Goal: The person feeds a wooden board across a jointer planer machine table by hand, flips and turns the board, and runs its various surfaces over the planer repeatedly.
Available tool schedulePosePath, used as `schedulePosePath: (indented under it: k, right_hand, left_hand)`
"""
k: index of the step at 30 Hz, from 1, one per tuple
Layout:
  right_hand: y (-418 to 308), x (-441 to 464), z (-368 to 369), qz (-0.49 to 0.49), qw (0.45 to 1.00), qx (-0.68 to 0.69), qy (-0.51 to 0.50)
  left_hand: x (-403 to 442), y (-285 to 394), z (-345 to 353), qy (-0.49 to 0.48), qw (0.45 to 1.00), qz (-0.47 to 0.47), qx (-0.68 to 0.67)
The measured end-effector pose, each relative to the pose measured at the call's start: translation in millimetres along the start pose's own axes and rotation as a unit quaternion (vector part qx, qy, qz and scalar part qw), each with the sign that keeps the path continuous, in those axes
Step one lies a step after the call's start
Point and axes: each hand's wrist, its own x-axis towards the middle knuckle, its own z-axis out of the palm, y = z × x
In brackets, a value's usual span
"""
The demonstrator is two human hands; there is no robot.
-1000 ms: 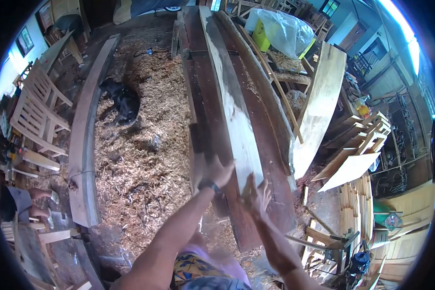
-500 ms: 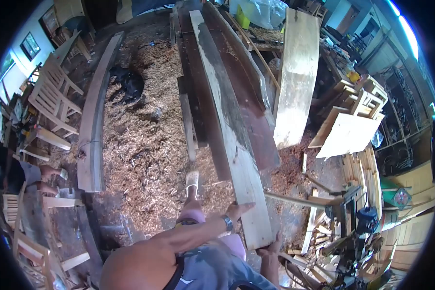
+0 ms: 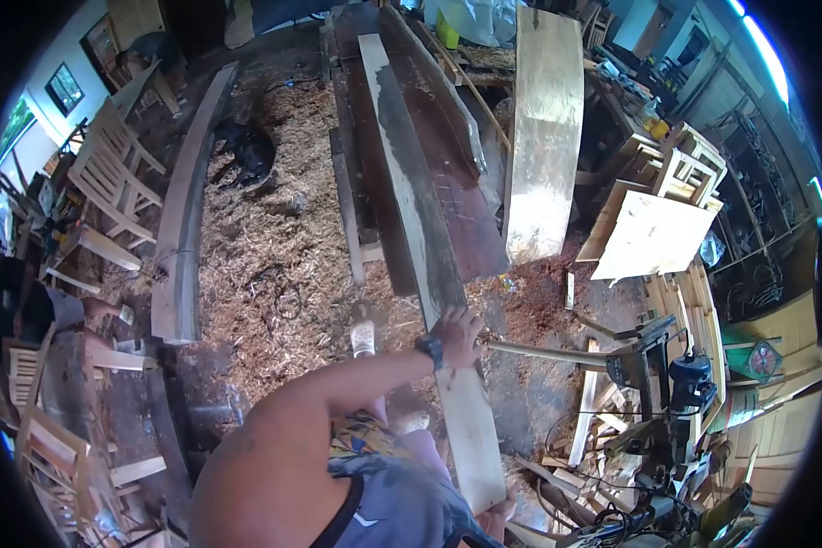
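Observation:
A long wooden plank [image 3: 470, 429], pale at the near end and dark-stained further off, runs from my body to the dark red boards [image 3: 461, 224] beyond. My left hand [image 3: 458, 336], with a watch on the wrist, lies across the plank's upper face, its fingers bent over the right edge. At the near end, my right hand [image 3: 498, 513] grips the plank's corner from beneath; most of its fingers are hidden by the wood.
Wood shavings [image 3: 256, 301] cover the floor, where a black dog [image 3: 244, 155] lies. A wide board [image 3: 546, 137] leans at right. Near my right side stands a machine [image 3: 653, 365] with a projecting bar. Another person's hand [image 3: 105, 310] shows at left beside wooden chairs [image 3: 110, 173].
The plank has slid toward me and its near end is lower in view. My left hand has moved forward along it; my right hand has come back with the end.

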Motion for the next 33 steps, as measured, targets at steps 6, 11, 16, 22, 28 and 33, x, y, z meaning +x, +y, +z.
schedulePosePath:
  k: [6, 11, 16, 22, 28, 33]
  right_hand:
    - [12.0, -6.1, -91.9, -0.024, 0.994, -0.041, 0.097]
    - [22.7, -2.8, -114.4, -0.002, 0.993, -0.031, 0.115]
    - [28.9, 8.3, -113.4, 0.018, 0.995, -0.032, 0.089]
    - [8.1, -36.7, -1.6, 0.004, 0.991, -0.066, 0.117]
    - [21.9, 4.9, 34.8, 0.066, 0.997, 0.006, 0.031]
    - [23.0, 2.6, 119.9, 0.091, 0.995, 0.025, 0.018]
  left_hand:
    - [17.6, -31.8, 24.4, 0.054, 0.991, -0.039, 0.112]
    - [6.3, -23.4, 31.6, 0.079, 0.961, -0.259, 0.058]
    - [23.9, -37.3, 24.4, 0.103, 0.953, -0.275, 0.072]
    - [60.6, -82.4, 0.3, 0.121, 0.952, -0.264, 0.093]
    - [108.9, -136.1, -28.7, 0.113, 0.949, -0.276, 0.103]
    - [157.7, -192.4, -61.9, 0.104, 0.952, -0.273, 0.092]
